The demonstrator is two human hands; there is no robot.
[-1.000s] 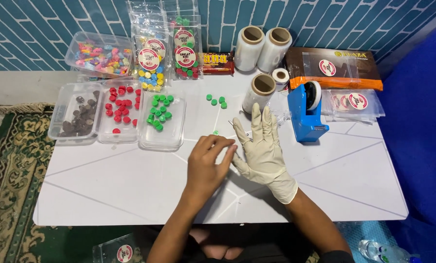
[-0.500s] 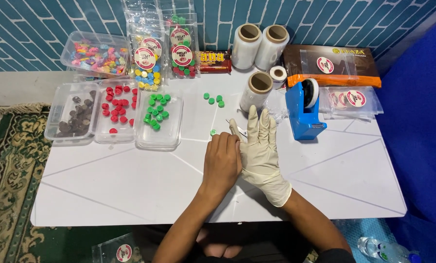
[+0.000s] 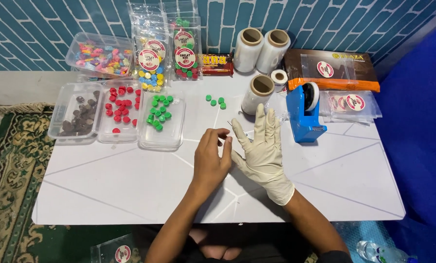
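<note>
1. The left hand (image 3: 212,160) is bare; its fingers (image 3: 222,132) curl inward and pinch at the thumb side of the glove (image 3: 264,156) worn on the other hand.
2. The right hand (image 3: 262,148) wears that cream rubber glove, fingers released and spread, pointing away from the person, palm down just above the desk (image 3: 130,185).
3. Both hands sit near the middle of the white desk, touching each other at the gloved thumb.
4. Just beyond the gloved fingertips stands a roll of clear film (image 3: 258,93), with a blue tape dispenser (image 3: 303,112) to its right.
5. A few loose green candies (image 3: 216,101) lie ahead of the left hand.
6. Further left, three clear trays stand side by side: green candies (image 3: 160,117), red candies (image 3: 118,109) and dark candies (image 3: 77,119).
7. Along the back edge are bags of mixed sweets (image 3: 152,58), two more film rolls (image 3: 260,48) and a brown box (image 3: 330,68).
</note>
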